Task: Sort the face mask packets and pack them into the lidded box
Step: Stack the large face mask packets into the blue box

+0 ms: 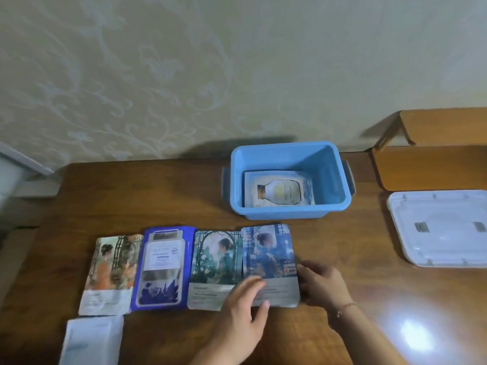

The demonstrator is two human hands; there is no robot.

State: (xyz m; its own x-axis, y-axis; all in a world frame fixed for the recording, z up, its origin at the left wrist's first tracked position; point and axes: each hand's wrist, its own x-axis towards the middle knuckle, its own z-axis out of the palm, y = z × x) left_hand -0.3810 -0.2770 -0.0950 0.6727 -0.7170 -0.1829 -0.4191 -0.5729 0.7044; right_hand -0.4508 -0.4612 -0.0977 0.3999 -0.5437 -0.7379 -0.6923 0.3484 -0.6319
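Note:
Several face mask packets lie in a row on the wooden table (342,259): an orange one (110,270), a dark blue one (163,267), a green one (213,264) and a blue-grey one (268,254). A white packet (92,341) lies in front of them at the left. My left hand (245,312) rests with straight fingers on the lower edge of the blue-grey packet. My right hand (321,285) grips that packet's right edge. The blue box (290,210) stands behind, open, with a bottle-print packet (279,191) flat inside.
The box's white lid (440,227) lies upside down at the right of the table. A wooden chair (432,154) stands behind it against the patterned wall.

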